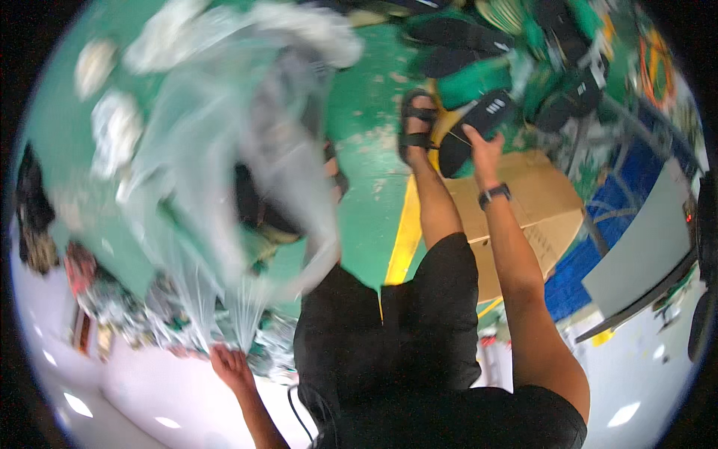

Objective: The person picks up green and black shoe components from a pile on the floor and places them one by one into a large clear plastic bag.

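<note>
My left hand [230, 367] is raised at the lower left and grips the gathered edge of a large clear plastic bag [224, 150]. The bag hangs open and blurred across the left half of the view, with a dark object [258, 206] inside it. My right hand [485, 150] reaches down and forward with a black watch on its wrist. It holds a black slipper [479, 123] by one end, just above a brown cardboard box [538, 202]. My leg in black shorts and a black sandal [416, 127] stands on the green floor.
Several more black slippers [456, 34] and green packages [471, 81] lie piled on the floor at the top right. A yellow line [407, 232] crosses the green floor. A grey panel [651, 239] and blue surface sit at the right.
</note>
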